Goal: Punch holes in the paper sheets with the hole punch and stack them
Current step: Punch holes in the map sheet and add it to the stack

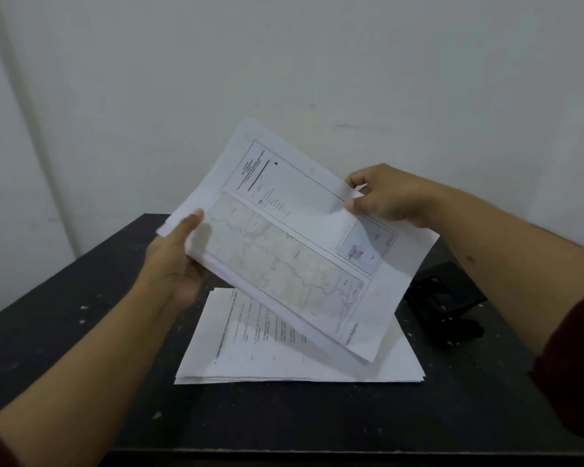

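Note:
I hold a thin bundle of printed sheets (294, 237) tilted in the air above the table, its top page showing a pale map. My left hand (176, 261) grips the bundle's left edge, thumb on top. My right hand (385, 197) pinches the far right corner between thumb and fingers. Below the bundle, a stack of paper sheets (284, 358) with printed text lies flat on the table. A black hole punch (449, 301) sits on the table to the right of that stack, partly hidden behind the raised sheets.
The table (81, 298) is dark with pale specks, and its front edge runs along the bottom of the view. A plain white wall (284, 62) stands right behind it. Dark red sleeves cover both forearms near the frame's lower corners.

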